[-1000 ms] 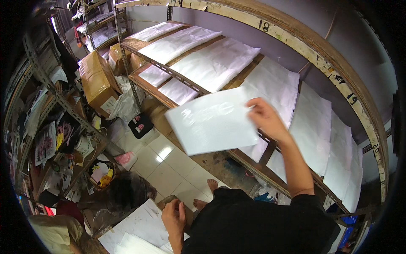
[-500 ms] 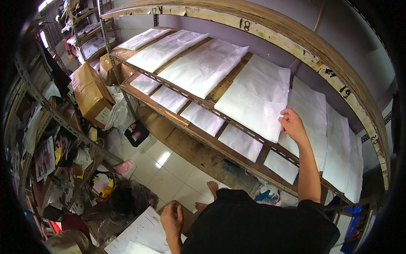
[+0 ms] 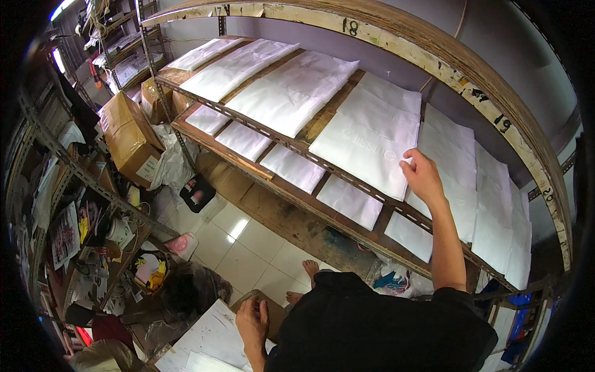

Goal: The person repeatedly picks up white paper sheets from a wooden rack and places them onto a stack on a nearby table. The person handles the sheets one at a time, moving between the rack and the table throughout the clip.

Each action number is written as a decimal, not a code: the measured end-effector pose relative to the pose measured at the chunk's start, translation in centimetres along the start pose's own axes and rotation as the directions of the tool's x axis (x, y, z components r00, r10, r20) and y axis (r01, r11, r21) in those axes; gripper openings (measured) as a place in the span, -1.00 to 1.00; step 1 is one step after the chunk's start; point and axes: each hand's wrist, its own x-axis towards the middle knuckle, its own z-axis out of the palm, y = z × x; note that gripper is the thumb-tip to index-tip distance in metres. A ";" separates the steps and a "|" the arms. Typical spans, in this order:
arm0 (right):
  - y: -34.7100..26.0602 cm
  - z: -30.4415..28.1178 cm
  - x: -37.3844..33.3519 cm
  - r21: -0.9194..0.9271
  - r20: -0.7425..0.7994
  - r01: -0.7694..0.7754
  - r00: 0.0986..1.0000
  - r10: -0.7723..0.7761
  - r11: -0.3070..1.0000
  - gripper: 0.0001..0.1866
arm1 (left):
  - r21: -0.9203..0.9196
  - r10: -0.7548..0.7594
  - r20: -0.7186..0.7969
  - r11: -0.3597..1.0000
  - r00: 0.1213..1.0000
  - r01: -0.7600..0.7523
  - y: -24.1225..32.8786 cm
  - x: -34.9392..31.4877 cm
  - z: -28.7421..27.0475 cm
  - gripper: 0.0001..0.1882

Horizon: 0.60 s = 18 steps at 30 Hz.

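Observation:
My right hand (image 3: 423, 177) reaches over the upper shelf, fingers curled and thumb pinched at the right edge of a flat white sheet (image 3: 365, 139). Faint pale lettering shows across that sheet, and a crosswise fold or edge line runs over it farther back. The fingers hide the pinched edge itself. Beside the hand, a neighbouring stack of white sheets (image 3: 449, 167) lies to the right. Low in the view, my left hand (image 3: 252, 322) hangs loosely bent, with nothing visible in it, between a paper-covered table (image 3: 201, 335) and a brown cardboard box (image 3: 276, 316).
More white sheets (image 3: 297, 90) lie in rows on the upper shelf and on the lower shelf (image 3: 238, 160). A shelf board (image 3: 396, 37) arches overhead. Cardboard cartons (image 3: 127, 136) and a white plastic bag (image 3: 173, 158) stand left. Cluttered racks (image 3: 74, 164) line the far left.
The view has shifted slightly. My right hand stays at the sheet's right edge, while the crosswise line on the sheet now shows farther back. My left hand has hardly moved.

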 end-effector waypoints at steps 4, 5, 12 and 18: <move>-3.7 3.2 -1.0 0.212 0.241 0.312 0.902 -0.358 0.926 -0.77 | 0.015 0.082 -0.036 0.997 0.996 -0.081 0.2 0.1 -0.1 -0.81; -5.1 4.2 -1.2 0.281 0.331 0.366 0.831 -0.447 0.887 -0.76 | 0.018 0.090 -0.039 0.996 0.995 -0.089 0.2 0.2 -0.1 -0.81; -8.4 10.8 0.2 0.196 0.465 0.443 0.744 -0.480 0.875 -0.64 | -0.011 0.055 -0.059 0.998 0.997 -0.056 1.3 -0.3 -0.8 -0.80; -8.8 11.7 1.4 0.156 0.470 0.307 0.813 -0.344 0.939 -0.59 | 0.021 0.055 -0.124 0.998 0.991 -0.053 -0.3 -2.3 -0.9 -0.79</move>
